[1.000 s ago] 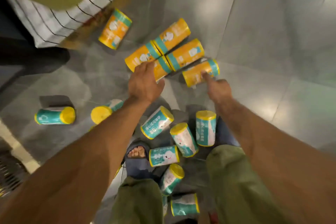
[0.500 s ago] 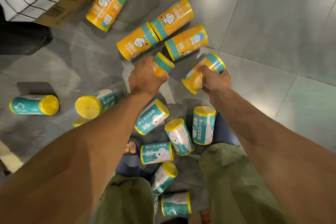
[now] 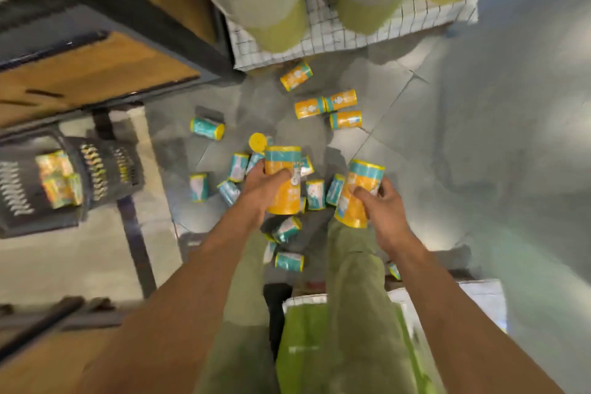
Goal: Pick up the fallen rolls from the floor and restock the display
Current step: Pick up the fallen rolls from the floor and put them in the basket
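Grey floor tiles (image 3: pixel 447 137) carry scattered rolls: four orange rolls (image 3: pixel 308 108) lie far off, near the wire-grid display (image 3: pixel 323 38), and teal rolls (image 3: pixel 207 128) cluster nearer, around the person's legs. The left hand (image 3: pixel 263 189) grips an upright orange roll (image 3: pixel 284 198), fingers curled round its side. The right hand (image 3: pixel 382 213) grips a second orange roll (image 3: pixel 364 179), slightly tilted, fingers wrapped round it. Both are held above the floor, side by side but apart. A dark basket (image 3: pixel 105 169) sits at the left
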`<move>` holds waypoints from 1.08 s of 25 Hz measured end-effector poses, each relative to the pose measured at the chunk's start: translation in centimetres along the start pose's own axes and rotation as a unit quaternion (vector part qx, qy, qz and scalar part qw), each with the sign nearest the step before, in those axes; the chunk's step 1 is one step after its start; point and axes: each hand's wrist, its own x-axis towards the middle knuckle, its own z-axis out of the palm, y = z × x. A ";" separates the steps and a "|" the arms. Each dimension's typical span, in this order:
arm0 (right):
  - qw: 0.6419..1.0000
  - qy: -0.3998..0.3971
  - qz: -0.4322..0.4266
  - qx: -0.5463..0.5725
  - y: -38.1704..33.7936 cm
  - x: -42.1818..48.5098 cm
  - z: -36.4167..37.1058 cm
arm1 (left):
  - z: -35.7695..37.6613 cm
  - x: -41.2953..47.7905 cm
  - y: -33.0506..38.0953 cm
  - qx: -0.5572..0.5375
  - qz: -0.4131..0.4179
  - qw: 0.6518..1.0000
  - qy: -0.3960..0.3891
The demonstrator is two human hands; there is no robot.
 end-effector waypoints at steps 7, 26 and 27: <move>0.989 -0.056 -0.081 -0.109 -8.5 -16.9 5.2 | -15.4 -16.0 0.3 -0.169 0.024 0.984 0.047; 0.948 -0.188 -0.133 -0.221 5.3 -45.0 60.5 | -74.4 -21.7 -22.2 -0.359 0.055 0.921 0.142; 0.947 -0.190 -0.127 -0.225 5.6 -45.2 63.2 | -76.4 -21.0 -22.8 -0.360 0.048 0.920 0.146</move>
